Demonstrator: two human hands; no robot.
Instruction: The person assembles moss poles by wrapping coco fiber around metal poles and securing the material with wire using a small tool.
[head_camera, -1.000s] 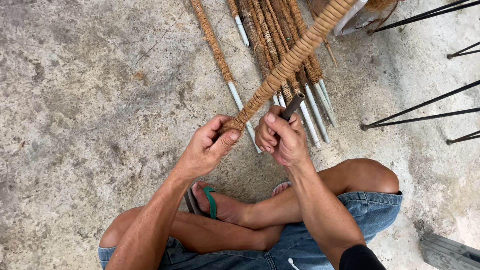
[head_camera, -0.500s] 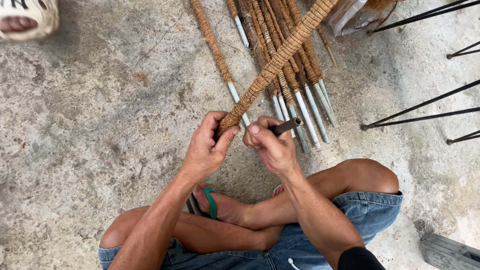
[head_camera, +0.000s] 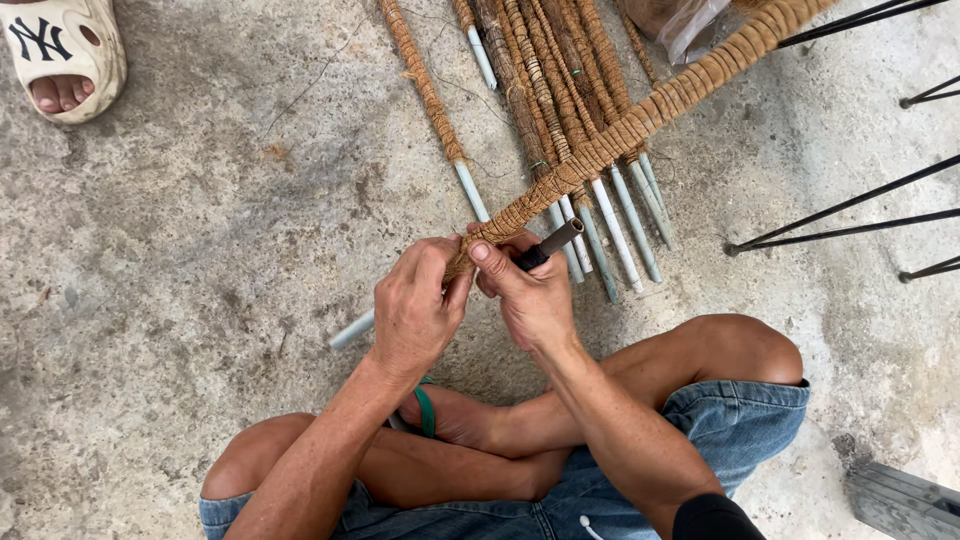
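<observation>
Close up, the fingers of the left hand (head_camera: 415, 305) were curled tight around the lower end of a coir-wrapped pole (head_camera: 640, 120), pinching the fibre where the wrapping ended. Just beside it, touching, the right hand (head_camera: 530, 295) gripped a small dark cylindrical tool (head_camera: 550, 243), its thumb pressed flat against the wrap; whether that tool was a cutter or something else could not be told. That pole slanted upward from the hands toward the top right edge of the view, its brown rope winding looking complete and even along the whole visible length, so the work on it seemed near its end, with only the bottom of the wrap left to secure. A short stretch of bare grey pipe (head_camera: 350, 330) stuck out below the left hand. Beyond the hands, a row of finished poles (head_camera: 560, 110) lay side by side on the concrete floor (head_camera: 180, 250), each wrapped above and bare at its lower tip. Thin black metal rods (head_camera: 840, 210) crossed the right side. Another person's foot in a white slide sandal (head_camera: 65, 55) rested at the top left. The worker sat cross-legged in denim shorts (head_camera: 720, 420).
</observation>
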